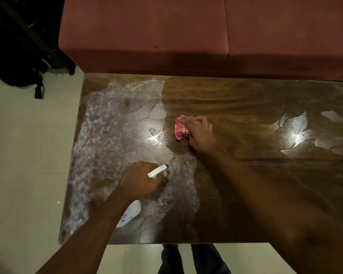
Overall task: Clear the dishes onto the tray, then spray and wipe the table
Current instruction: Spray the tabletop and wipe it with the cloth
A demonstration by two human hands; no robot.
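Observation:
A dark wooden table [246, 107] fills the middle of the head view. Its left half is covered with whitish wet spray film [107, 125]; the middle strip looks wiped and dark. My right hand [199, 133] presses a crumpled red checked cloth [181, 129] onto the table near its centre, fingers curled over it. My left hand [141, 179] grips a white spray bottle [132, 213] by the neck above the near left part of the table; its white nozzle with a blue tip [158, 171] points right. No dishes or tray are in view.
A red sofa [186, 36] stands right behind the table's far edge. A black bag [18, 66] lies on the pale tiled floor [28, 155] at far left. More wet streaks [301, 133] shine on the table's right side. My legs [192, 260] stand at the near edge.

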